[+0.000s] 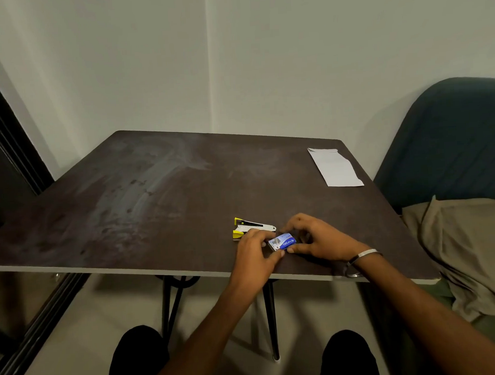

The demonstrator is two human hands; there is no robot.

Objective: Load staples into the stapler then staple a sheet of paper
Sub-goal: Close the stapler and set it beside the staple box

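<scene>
A small blue staple box [282, 242] sits just above the near edge of the dark table [160, 192], pinched between both hands. My left hand [254, 251] grips its left end with thumb and fingers. My right hand [319, 238] holds its right end, fingers curled over the top. Just behind my left hand lies a yellow and silver stapler [250, 227] on the table, partly hidden by my fingers. A white sheet of paper [334, 167] lies flat at the far right corner of the table.
A dark blue sofa [450, 139] with a beige cushion [467, 244] stands right of the table. A dark glass door frame [12, 159] runs along the left. My knees [137, 356] show below the table's near edge, by its black legs [272, 320].
</scene>
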